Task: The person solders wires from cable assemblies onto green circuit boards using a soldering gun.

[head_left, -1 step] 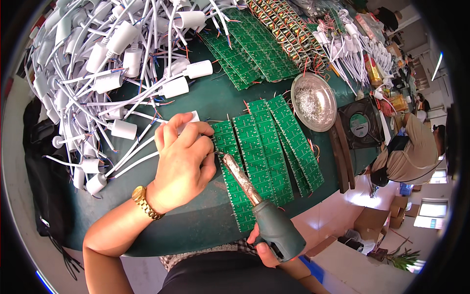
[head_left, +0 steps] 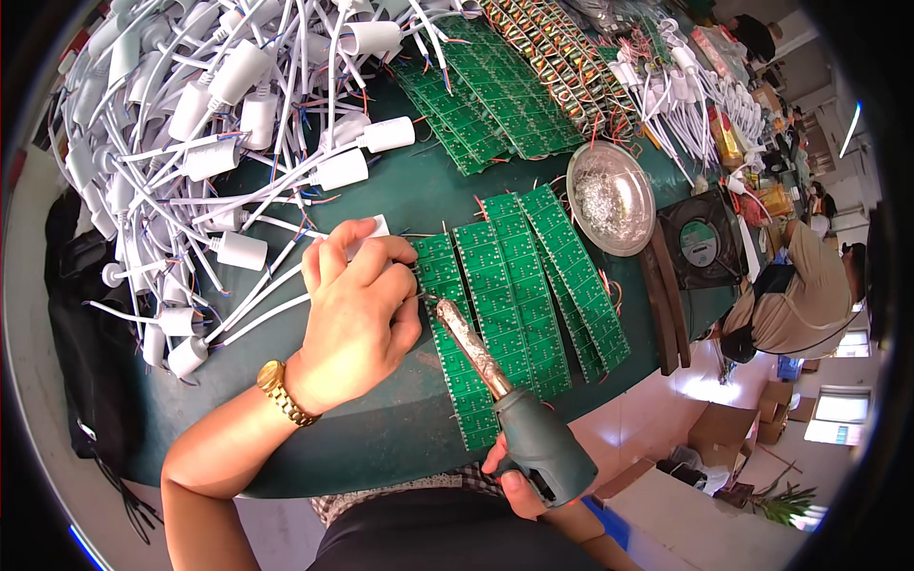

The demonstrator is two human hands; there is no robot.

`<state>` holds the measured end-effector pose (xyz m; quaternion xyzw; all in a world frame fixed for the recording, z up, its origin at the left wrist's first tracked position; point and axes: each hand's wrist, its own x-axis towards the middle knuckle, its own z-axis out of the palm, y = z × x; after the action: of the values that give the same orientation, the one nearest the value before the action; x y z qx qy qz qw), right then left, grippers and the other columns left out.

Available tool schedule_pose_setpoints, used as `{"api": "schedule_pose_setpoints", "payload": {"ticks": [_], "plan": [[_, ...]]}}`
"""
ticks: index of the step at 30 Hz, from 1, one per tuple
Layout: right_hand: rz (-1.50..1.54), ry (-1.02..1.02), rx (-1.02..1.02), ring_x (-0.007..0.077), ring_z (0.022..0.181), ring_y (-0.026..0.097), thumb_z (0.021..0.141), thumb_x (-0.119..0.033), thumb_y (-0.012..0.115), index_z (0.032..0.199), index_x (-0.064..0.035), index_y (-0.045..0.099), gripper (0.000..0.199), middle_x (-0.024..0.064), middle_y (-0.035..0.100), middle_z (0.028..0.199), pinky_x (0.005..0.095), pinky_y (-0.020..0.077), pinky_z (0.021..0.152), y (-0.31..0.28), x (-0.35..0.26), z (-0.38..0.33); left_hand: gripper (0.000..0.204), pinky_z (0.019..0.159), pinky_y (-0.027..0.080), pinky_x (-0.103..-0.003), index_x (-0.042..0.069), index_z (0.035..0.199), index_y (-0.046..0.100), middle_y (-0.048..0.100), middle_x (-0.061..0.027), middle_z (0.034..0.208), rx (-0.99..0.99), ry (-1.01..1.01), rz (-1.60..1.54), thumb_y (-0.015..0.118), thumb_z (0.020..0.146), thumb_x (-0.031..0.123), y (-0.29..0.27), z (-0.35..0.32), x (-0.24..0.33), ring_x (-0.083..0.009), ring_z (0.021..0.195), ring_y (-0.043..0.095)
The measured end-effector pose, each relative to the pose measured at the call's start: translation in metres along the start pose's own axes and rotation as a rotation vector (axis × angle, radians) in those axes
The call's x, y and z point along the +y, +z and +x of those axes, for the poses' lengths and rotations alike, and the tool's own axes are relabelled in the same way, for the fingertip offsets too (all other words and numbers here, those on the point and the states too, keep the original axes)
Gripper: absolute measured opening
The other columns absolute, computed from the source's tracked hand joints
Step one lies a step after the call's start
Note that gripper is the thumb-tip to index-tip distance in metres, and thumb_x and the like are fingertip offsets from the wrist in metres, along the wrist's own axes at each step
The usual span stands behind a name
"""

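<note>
My left hand [head_left: 357, 309], a gold watch on its wrist, is closed at the left edge of the nearest green circuit board strip [head_left: 466, 371]. Between its curled fingers shows part of a white piece [head_left: 374, 231], apparently a lamp holder; the rest is hidden. My right hand [head_left: 514, 481] grips the dark green handle of a soldering iron [head_left: 538, 443], mostly covering the fingers from view. The iron's crusted metal barrel slants up-left, and its tip is at the board's edge beside my left fingertips. Several more circuit board strips [head_left: 519, 295] lie side by side to the right.
White lamp holders with cords [head_left: 238, 76] are heaped at the left and back. Stacked green boards [head_left: 505, 86] lie at the back. On the right are a round metal dish [head_left: 609, 200], dark bars [head_left: 666, 295] and a black fan [head_left: 702, 241]. A person [head_left: 800, 295] sits farther right.
The soldering iron's handle has shifted very slightly to the right. My left hand and the boards are where they were.
</note>
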<state>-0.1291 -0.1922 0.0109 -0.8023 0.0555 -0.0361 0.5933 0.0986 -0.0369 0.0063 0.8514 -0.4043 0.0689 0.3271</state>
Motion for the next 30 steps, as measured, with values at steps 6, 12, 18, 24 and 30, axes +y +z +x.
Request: {"api": "schedule_pose_setpoints", "payload": {"ticks": [6, 12, 18, 24, 30], "plan": [[0.18, 0.318, -0.012, 0.0145, 0.062, 0.06, 0.084, -0.049, 0.065, 0.112, -0.0002, 0.053, 0.057, 0.0099, 0.062, 0.081, 0.0288, 0.0486, 0.056, -0.015, -0.046, 0.004, 0.019, 0.101, 0.028, -0.051, 0.009, 0.081, 0.057, 0.057, -0.0049, 0.114, -0.007, -0.016, 0.009, 0.065, 0.067, -0.001, -0.003, -0.002, 0.001, -0.0394, 0.122, 0.04], [0.194, 0.244, 0.112, 0.0127, 0.066, 0.059, 0.079, -0.056, 0.067, 0.106, 0.0008, 0.056, 0.064, 0.0087, 0.06, 0.087, 0.029, 0.0489, 0.058, -0.007, -0.03, 0.01, 0.019, 0.101, 0.029, -0.052, 0.008, 0.081, 0.057, 0.057, -0.0051, 0.114, -0.001, -0.008, 0.015, 0.065, 0.066, -0.001, 0.0, -0.001, -0.001, -0.0394, 0.122, 0.041], [0.061, 0.399, 0.009, 0.0118, 0.072, 0.059, 0.076, -0.057, 0.067, 0.1, 0.0002, 0.059, 0.063, 0.0068, 0.061, 0.085, 0.0262, 0.0471, 0.063, -0.013, -0.016, 0.002, 0.021, 0.095, 0.029, -0.056, 0.006, 0.085, 0.057, 0.055, -0.0043, 0.112, 0.01, 0.008, 0.017, 0.068, 0.067, 0.003, -0.001, -0.001, 0.0, -0.0371, 0.12, 0.043], [0.078, 0.394, 0.014, 0.0115, 0.076, 0.059, 0.078, -0.042, 0.069, 0.103, -0.0015, 0.06, 0.049, 0.006, 0.061, 0.087, 0.0254, 0.0469, 0.064, -0.013, -0.009, -0.004, 0.021, 0.096, 0.03, -0.058, 0.004, 0.086, 0.058, 0.054, -0.0049, 0.114, -0.018, -0.016, 0.067, 0.068, 0.068, 0.006, 0.0, 0.0, 0.003, -0.0366, 0.121, 0.042], [0.013, 0.273, 0.008, 0.0123, 0.074, 0.058, 0.079, -0.038, 0.07, 0.103, -0.0013, 0.059, 0.046, 0.0068, 0.062, 0.087, 0.0261, 0.0474, 0.064, -0.012, 0.002, -0.007, 0.018, 0.098, 0.03, -0.053, 0.006, 0.078, 0.053, 0.055, -0.0072, 0.115, -0.007, -0.037, 0.07, 0.064, 0.066, -0.001, 0.001, 0.001, 0.005, -0.0394, 0.12, 0.042]]}}
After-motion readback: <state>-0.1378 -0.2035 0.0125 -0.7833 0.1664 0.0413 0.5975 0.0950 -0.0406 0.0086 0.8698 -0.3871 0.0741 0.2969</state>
